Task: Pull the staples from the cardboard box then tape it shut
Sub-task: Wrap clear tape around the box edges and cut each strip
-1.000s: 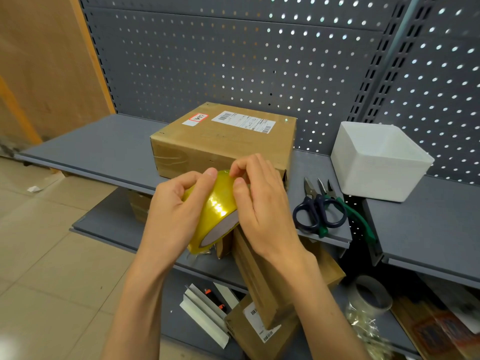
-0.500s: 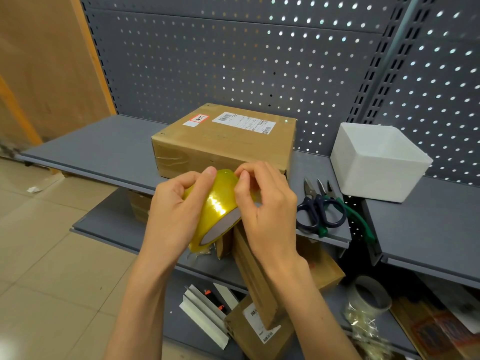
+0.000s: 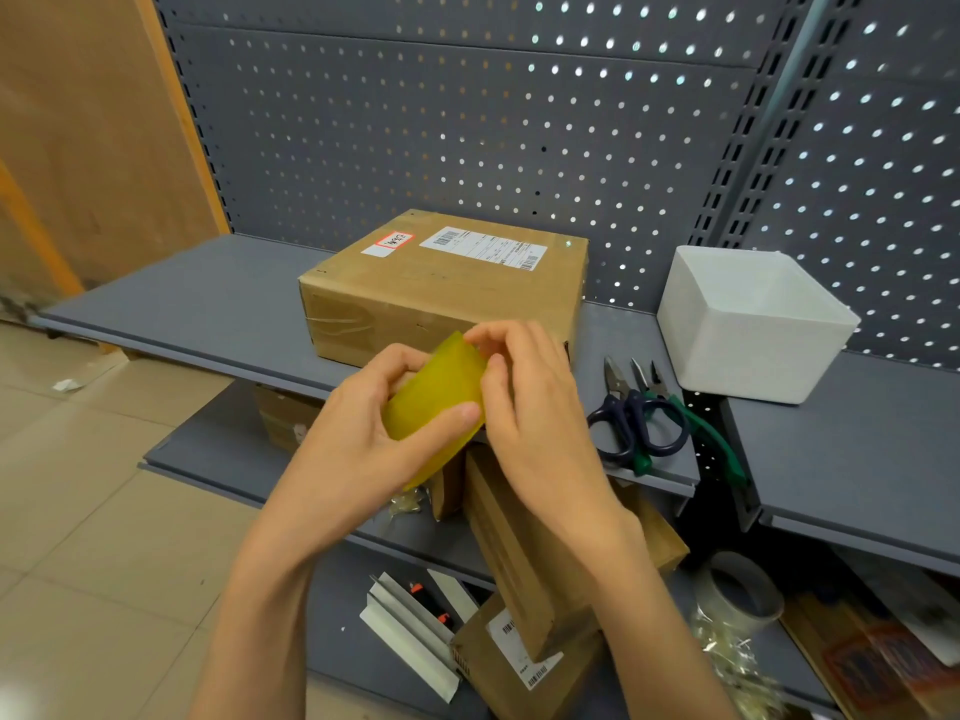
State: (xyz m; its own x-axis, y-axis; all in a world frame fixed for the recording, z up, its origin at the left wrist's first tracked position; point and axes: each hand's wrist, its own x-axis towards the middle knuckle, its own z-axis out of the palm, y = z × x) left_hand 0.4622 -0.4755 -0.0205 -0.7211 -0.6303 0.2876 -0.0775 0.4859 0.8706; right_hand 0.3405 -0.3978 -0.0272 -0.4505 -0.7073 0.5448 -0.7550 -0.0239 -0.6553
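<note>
A brown cardboard box with a white shipping label and a red-edged sticker sits closed on the grey shelf. In front of it I hold a yellow tape roll. My left hand wraps around the roll from the left, thumb across its lower face. My right hand rests on the roll's right side, fingertips pinching at its upper edge. The roll's core is hidden behind my hands.
Blue-handled scissors and green-handled pliers lie right of my hands. A white bin stands further right. Lower shelves hold boxes, a clear tape roll and white strips. Pegboard backs the shelf.
The roll has turned in my hands, so its broad yellow face shows now instead of its white side. My right fingertips have shifted along its upper edge.
</note>
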